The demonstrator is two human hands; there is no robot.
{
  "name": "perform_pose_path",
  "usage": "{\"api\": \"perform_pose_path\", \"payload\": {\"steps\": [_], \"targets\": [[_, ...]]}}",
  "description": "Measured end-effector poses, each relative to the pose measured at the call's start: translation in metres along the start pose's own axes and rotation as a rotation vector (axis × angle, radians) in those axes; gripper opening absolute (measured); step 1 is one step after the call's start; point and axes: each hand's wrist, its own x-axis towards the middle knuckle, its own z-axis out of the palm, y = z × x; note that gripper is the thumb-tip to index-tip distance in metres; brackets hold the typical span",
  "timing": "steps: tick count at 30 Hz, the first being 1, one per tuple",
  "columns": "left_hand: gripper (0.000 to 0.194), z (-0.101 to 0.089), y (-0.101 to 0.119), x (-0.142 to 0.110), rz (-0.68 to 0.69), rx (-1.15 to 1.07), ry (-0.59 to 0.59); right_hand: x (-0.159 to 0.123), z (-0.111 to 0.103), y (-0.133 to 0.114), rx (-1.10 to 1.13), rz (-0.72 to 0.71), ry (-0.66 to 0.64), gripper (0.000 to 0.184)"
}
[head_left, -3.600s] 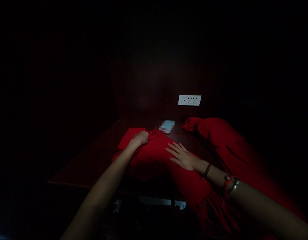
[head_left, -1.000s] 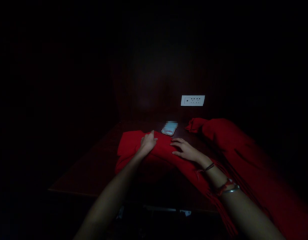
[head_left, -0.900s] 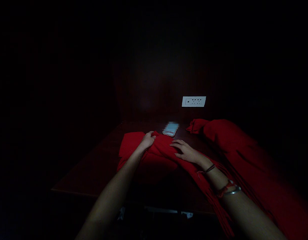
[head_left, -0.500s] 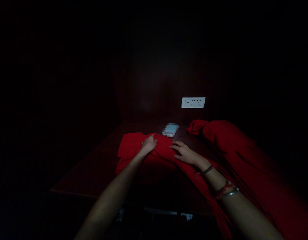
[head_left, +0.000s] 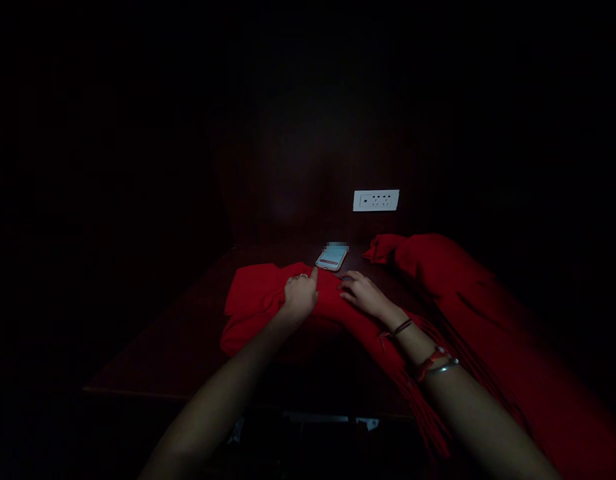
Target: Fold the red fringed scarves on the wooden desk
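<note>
A folded red scarf (head_left: 253,293) with long fringe at its right end lies on the dark table. My left hand (head_left: 301,295) is on its middle part, fingers curled into the cloth and one digit pointing forward toward the phone. A ring shows on one of its fingers. To the right, my right hand (head_left: 364,293) rests on the scarf with its fingers spread and slightly bent. Just beyond both hands lies a phone (head_left: 332,258) with a lit screen.
Another red cloth (head_left: 468,287) stretches along the right side of the dark table (head_left: 153,360). A white wall socket (head_left: 376,200) is set in the dark panel behind. The surroundings are very dark, and the table's front edge runs below my forearms.
My left hand has shifted slightly nearer to me and turned, with one digit now stretched forward. My right hand stays on the scarf. The whole view has moved a little.
</note>
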Motion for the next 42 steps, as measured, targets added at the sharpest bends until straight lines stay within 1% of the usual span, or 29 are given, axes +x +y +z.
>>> {"api": "perform_pose_path", "payload": {"steps": [3,5,6,9,11,14,16,18,20,23,26,28,30,33,35,39,42], "targets": [[0.037,0.003,-0.013,0.011,-0.008,-0.075,0.012,0.001,-0.003,-0.003,0.015,0.000,0.094,0.020],[0.034,0.005,-0.023,0.018,-0.025,-0.166,0.021,0.000,-0.006,-0.008,0.036,-0.022,0.145,0.020],[0.035,0.006,-0.027,0.020,-0.038,-0.213,0.015,-0.001,-0.007,-0.011,0.040,-0.045,0.148,0.019],[0.043,0.010,-0.034,0.024,-0.038,-0.306,-0.006,-0.001,-0.007,-0.016,-0.004,-0.096,0.094,0.020],[0.044,0.013,-0.035,0.025,0.007,-0.305,0.010,0.002,-0.006,-0.016,-0.055,-0.091,0.060,0.028],[0.031,0.014,-0.030,0.023,0.084,-0.262,0.049,0.011,-0.004,-0.015,-0.102,-0.094,-0.006,0.037],[0.021,0.013,-0.026,0.021,0.079,-0.241,0.046,0.020,-0.003,-0.012,-0.099,-0.100,-0.057,0.039],[0.018,0.012,-0.022,0.020,0.043,-0.220,0.034,0.028,-0.001,-0.010,-0.073,-0.098,-0.086,0.043],[0.025,0.012,-0.022,0.021,0.020,-0.191,0.020,0.034,0.001,-0.008,-0.035,-0.087,-0.080,0.048],[0.029,0.014,-0.028,0.024,0.016,-0.204,0.011,0.037,0.005,-0.005,0.035,-0.063,-0.016,0.056],[0.046,0.018,-0.036,0.029,0.037,-0.282,0.024,0.034,0.002,-0.006,0.142,-0.112,0.035,0.052],[0.050,0.020,-0.040,0.030,0.059,-0.298,0.042,0.033,-0.002,-0.008,0.199,-0.177,0.036,0.045],[0.047,0.021,-0.040,0.030,0.062,-0.281,0.053,0.033,-0.005,-0.011,0.229,-0.226,0.022,0.036],[0.040,0.021,-0.039,0.030,0.034,-0.238,0.040,0.037,-0.003,-0.016,0.233,-0.245,0.016,0.023],[0.039,0.019,-0.038,0.030,0.026,-0.222,0.023,0.039,0.003,-0.018,0.194,-0.233,0.023,0.024],[0.038,0.015,-0.038,0.030,0.000,-0.216,-0.021,0.043,0.015,-0.020,0.065,-0.162,0.065,0.029],[0.031,0.013,-0.034,0.030,-0.033,-0.208,-0.029,0.046,0.021,-0.019,0.056,-0.136,0.078,0.031]]}}
